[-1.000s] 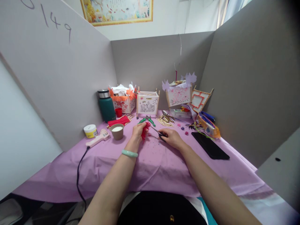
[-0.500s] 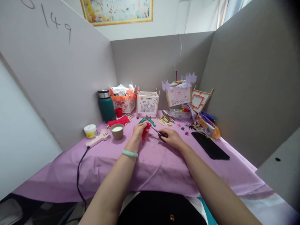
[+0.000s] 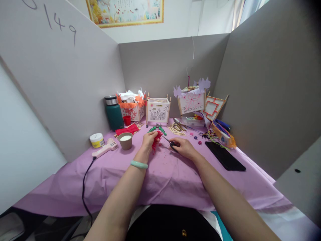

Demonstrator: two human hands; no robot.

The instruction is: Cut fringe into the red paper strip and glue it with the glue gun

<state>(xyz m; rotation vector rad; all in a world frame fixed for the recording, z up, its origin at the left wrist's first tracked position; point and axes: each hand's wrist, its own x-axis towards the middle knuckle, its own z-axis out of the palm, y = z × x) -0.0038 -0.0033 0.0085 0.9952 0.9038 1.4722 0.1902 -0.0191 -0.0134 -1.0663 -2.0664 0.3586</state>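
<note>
Red fringed paper [image 3: 155,143] hangs from my left hand [image 3: 148,140], pinched between its fingers. My right hand [image 3: 184,147] is closed round the black handles of a pair of scissors [image 3: 173,145]. The scissors' blades point left toward the upper part of the red fringe; whether they touch it I cannot tell. Small scraps lie on the purple tablecloth [image 3: 165,177] below. Just beyond my hands rest green-handled pliers [image 3: 157,129].
A beige cup [image 3: 125,142], a pink glue gun [image 3: 105,149], a white jar [image 3: 97,140] and a green bottle [image 3: 113,113] stand left. Paper lanterns [image 3: 157,112] line the back. A black phone [image 3: 224,156] and an orange pouch [image 3: 224,134] lie right.
The scissors have shifted very slightly by the fringe, and their blades look a little closer together. My left hand and the red paper stay nearly still.
</note>
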